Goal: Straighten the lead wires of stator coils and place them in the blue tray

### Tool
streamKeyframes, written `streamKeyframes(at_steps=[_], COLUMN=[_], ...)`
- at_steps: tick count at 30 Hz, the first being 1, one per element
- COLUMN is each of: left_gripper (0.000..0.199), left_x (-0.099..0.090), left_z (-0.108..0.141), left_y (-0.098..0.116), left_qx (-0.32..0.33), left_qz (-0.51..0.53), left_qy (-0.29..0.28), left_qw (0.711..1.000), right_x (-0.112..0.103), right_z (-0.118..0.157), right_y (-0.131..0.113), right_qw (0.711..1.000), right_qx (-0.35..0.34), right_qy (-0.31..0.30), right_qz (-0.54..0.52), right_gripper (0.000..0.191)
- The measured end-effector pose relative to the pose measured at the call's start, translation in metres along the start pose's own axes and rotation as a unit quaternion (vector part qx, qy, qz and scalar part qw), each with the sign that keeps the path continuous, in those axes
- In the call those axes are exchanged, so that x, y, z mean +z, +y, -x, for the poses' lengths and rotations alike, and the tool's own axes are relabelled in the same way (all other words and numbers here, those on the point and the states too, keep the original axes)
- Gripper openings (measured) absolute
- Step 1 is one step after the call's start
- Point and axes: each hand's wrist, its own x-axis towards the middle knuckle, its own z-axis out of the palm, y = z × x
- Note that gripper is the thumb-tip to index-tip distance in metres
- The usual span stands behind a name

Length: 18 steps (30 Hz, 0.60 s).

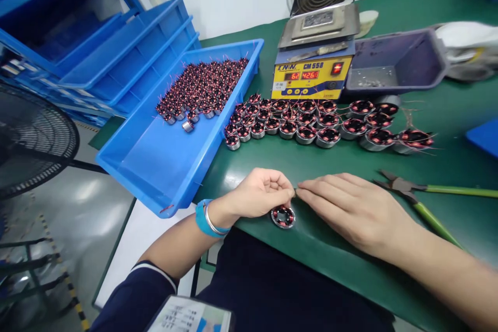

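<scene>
A ring-shaped motor stator (283,217) with copper windings and a silver rim lies near the table's front edge, just below my fingertips. My left hand (264,193) is closed in a pinch right above it, thumb against the forefinger. Fingertip to fingertip with it, my right hand (346,212) is also pinched, its fingers stretched together to the left. A small dark bit shows between the two pinches, too small to name. Rows of similar stators (306,134) with loose wire ends stand on the green table (249,166) beyond my hands.
A blue tray (155,166) heaped with small stators (206,85) is at the left. Behind the rows stands a yellow solder pot (309,80) with lit digits, beside a purple bin (397,57). Green-handled cutters (408,187) lie at right. A fan (31,140) stands far left.
</scene>
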Motion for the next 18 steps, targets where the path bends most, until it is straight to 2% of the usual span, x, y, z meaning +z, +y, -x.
streamKeyframes(at_steps=[2,3,4,5,6,7,8,9,10,11,12,13,14,15,16,17,18], left_gripper=[0.019,0.018,0.017,0.017,0.016,0.016,0.015,0.014,0.014,0.014,0.014,0.015,0.016,0.016,0.017,0.018,0.018], left_x=[0.0,0.0,0.0,0.0,0.0,0.0,0.0,0.0,-0.001,-0.001,-0.001,-0.001,-0.001,-0.001,-0.001,-0.001,-0.001], left_z=[0.0,0.0,0.0,0.0,0.0,0.0,0.001,0.001,0.001,0.001,0.001,0.001,0.0,0.0,0.0,0.0,0.0], left_y=[-0.001,-0.001,-0.002,-0.002,-0.002,-0.003,-0.003,-0.002,-0.002,-0.002,-0.002,-0.002,-0.002,-0.003,-0.003,-0.003,-0.004], left_qx=[0.003,0.004,0.005,0.005,0.006,0.007,0.007,0.008,0.009,0.01,0.009,0.008,0.009,0.01,0.013,0.018,0.021], left_qz=[-0.004,-0.006,-0.007,-0.007,-0.008,-0.009,-0.011,-0.011,-0.012,-0.012,-0.013,-0.014,-0.015,-0.016,-0.016,-0.015,-0.014], left_qy=[0.002,0.001,-0.003,-0.008,-0.013,-0.017,-0.019,-0.02,-0.02,-0.021,-0.021,-0.021,-0.02,-0.018,-0.017,-0.015,-0.014], left_qw=[1.0,1.0,1.0,1.0,1.0,1.0,1.0,1.0,1.0,1.0,1.0,1.0,1.0,1.0,1.0,1.0,1.0], right_x=[0.002,0.003,0.004,0.006,0.007,0.007,0.007,0.007,0.006,0.004,0.002,0.001,0.0,-0.001,-0.001,0.0,0.001], right_z=[-0.001,-0.002,-0.004,-0.006,-0.007,-0.008,-0.008,-0.007,-0.006,-0.004,-0.002,0.001,0.003,0.004,0.005,0.005,0.004], right_y=[-0.002,-0.005,-0.007,-0.01,-0.012,-0.013,-0.013,-0.013,-0.012,-0.01,-0.007,-0.005,-0.003,-0.002,-0.001,-0.002,-0.004], right_qw=[0.997,0.987,0.958,0.906,0.837,0.771,0.736,0.747,0.796,0.863,0.924,0.966,0.987,0.995,0.996,0.993,0.98], right_qx=[0.05,0.116,0.203,0.295,0.374,0.425,0.446,0.438,0.404,0.348,0.273,0.193,0.123,0.076,0.061,0.08,0.137], right_qy=[-0.007,-0.026,-0.059,-0.101,-0.14,-0.172,-0.189,-0.184,-0.16,-0.125,-0.086,-0.054,-0.036,-0.032,-0.038,-0.048,-0.064], right_qz=[-0.051,-0.111,-0.192,-0.286,-0.375,-0.441,-0.473,-0.466,-0.42,-0.345,-0.254,-0.166,-0.099,-0.061,-0.054,-0.075,-0.127], right_gripper=[0.027,0.027,0.029,0.034,0.039,0.044,0.046,0.045,0.041,0.034,0.026,0.021,0.02,0.024,0.028,0.029,0.03])
